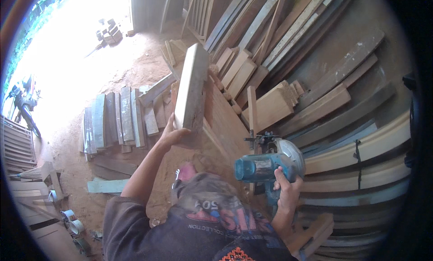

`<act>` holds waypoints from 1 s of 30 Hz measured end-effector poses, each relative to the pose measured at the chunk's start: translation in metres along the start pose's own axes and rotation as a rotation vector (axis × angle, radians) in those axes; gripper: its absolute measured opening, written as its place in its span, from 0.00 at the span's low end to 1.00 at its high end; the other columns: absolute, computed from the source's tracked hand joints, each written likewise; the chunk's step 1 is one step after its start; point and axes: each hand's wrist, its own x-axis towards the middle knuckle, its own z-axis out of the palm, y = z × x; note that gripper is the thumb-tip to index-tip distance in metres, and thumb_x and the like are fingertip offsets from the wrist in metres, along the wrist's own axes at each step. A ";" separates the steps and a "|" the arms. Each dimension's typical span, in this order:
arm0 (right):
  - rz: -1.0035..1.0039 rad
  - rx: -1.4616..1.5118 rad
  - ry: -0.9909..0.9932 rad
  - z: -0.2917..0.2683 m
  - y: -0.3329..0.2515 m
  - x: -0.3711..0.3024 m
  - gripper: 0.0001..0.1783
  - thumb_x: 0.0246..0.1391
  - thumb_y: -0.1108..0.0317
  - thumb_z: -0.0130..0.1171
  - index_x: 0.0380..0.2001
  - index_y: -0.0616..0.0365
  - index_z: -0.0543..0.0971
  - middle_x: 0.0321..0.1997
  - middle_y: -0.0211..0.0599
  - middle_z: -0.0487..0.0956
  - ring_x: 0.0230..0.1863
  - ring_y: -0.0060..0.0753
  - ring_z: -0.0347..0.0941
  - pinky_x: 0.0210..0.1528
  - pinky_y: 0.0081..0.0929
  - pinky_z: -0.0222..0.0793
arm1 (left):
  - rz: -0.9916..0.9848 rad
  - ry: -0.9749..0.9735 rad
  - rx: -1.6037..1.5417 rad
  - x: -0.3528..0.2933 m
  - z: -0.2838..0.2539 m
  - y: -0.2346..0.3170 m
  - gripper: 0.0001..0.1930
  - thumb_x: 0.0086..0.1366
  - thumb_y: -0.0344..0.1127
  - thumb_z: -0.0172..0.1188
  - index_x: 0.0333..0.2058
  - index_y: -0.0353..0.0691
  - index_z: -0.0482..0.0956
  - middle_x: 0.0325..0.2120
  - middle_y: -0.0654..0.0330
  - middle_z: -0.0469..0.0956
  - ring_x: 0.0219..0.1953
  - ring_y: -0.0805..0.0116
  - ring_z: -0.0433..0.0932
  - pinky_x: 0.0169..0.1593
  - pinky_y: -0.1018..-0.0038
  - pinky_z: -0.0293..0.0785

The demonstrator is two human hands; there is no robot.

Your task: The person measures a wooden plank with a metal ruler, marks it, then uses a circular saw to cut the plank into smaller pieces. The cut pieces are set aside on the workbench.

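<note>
Head view: I read the left hand holding the timber block by its near end, long axis pointing away; the right hand grips the circular saw, rightward.

the block in your left hand is cream and grey-brown; the saw in your right hand is teal with a silver guard. your charcoal shirt bears pink lettering and an orange geometric pattern. left of your hands, planks are blue-grey and brown.
</note>
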 end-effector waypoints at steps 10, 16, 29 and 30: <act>0.049 -0.115 -0.035 -0.057 -0.003 0.016 0.17 0.58 0.74 0.78 0.48 0.65 0.84 0.38 0.31 0.82 0.24 0.18 0.69 0.26 0.23 0.65 | -0.074 0.188 -0.497 -0.077 0.166 -0.087 0.39 0.74 0.48 0.64 0.76 0.39 0.59 0.63 0.49 0.73 0.64 0.55 0.75 0.66 0.60 0.74; 0.049 -0.152 -0.029 -0.073 0.002 0.025 0.18 0.56 0.72 0.79 0.48 0.64 0.85 0.36 0.32 0.83 0.24 0.21 0.71 0.27 0.25 0.67 | -0.041 0.356 -0.475 -0.056 0.211 -0.092 0.39 0.78 0.63 0.61 0.71 0.36 0.69 0.62 0.47 0.77 0.64 0.56 0.77 0.67 0.61 0.73; 0.047 -0.203 -0.144 -0.079 -0.004 0.030 0.20 0.57 0.66 0.82 0.46 0.63 0.85 0.32 0.32 0.83 0.25 0.22 0.74 0.29 0.25 0.70 | -0.053 0.537 -0.214 0.047 0.207 -0.056 0.42 0.76 0.65 0.60 0.67 0.27 0.71 0.61 0.33 0.79 0.65 0.41 0.79 0.69 0.54 0.72; 0.042 -0.229 -0.165 -0.078 -0.006 0.029 0.20 0.57 0.66 0.82 0.46 0.63 0.85 0.33 0.32 0.83 0.26 0.22 0.75 0.29 0.25 0.70 | 0.001 0.521 -0.210 0.046 0.206 -0.057 0.42 0.77 0.65 0.59 0.67 0.27 0.71 0.61 0.34 0.79 0.66 0.41 0.79 0.69 0.55 0.73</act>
